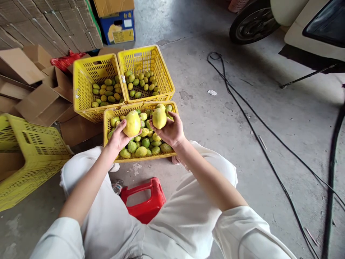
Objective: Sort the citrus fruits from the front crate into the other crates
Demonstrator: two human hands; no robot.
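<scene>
Left hand [118, 138] round a smooth, bulbous yellow fruit [132, 123], right hand [170, 132] spread beneath a tapered fruit [159, 118].

You hold one yellow-green fruit in each hand above a full yellow crate [151, 157].
Your left hand [118, 138] grips the larger fruit [132, 123] between thumb and fingers; your right hand [172, 132] is palm up, its thumb lifted clear, with the smaller fruit [159, 118] resting on its fingers. Beyond the full crate, two more yellow crates [165, 72] stand side by side, each partly filled with green and yellow fruit. A red plastic stool [151, 201] sits on the concrete floor [194, 118] between your white-trousered legs, beside a clear bottle [118, 186]. Cardboard boxes [43, 104] lie at left; black cables [250, 124] trail at right, near a parked vehicle [302, 36].
</scene>
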